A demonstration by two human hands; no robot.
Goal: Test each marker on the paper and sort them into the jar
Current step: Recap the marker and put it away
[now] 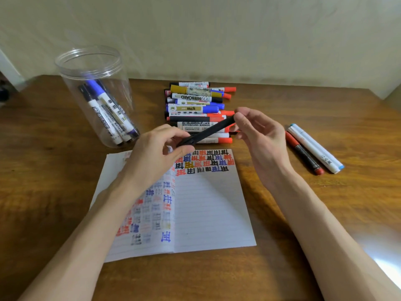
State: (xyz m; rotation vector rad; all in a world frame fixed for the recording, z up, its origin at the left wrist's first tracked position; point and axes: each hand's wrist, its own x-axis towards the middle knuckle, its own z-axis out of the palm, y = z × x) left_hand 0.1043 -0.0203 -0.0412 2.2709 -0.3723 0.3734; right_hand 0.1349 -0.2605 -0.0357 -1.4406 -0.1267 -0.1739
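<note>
A black marker (208, 131) is held slanted above the far edge of the open lined notebook (208, 209). My left hand (156, 153) grips its lower end and my right hand (258, 131) pinches its upper end. The notebook pages carry many black, red, blue and yellow test marks. A clear plastic jar (95, 90) stands at the back left with several whiteboard markers leaning inside. A pile of markers (197, 105) with red, blue, black and yellow caps lies behind my hands.
Two pens lie apart at the right: a red-and-black marker (303, 153) and a white double-ended one with blue tips (314, 147). Everything rests on a wooden table (54, 181) against a pale wall.
</note>
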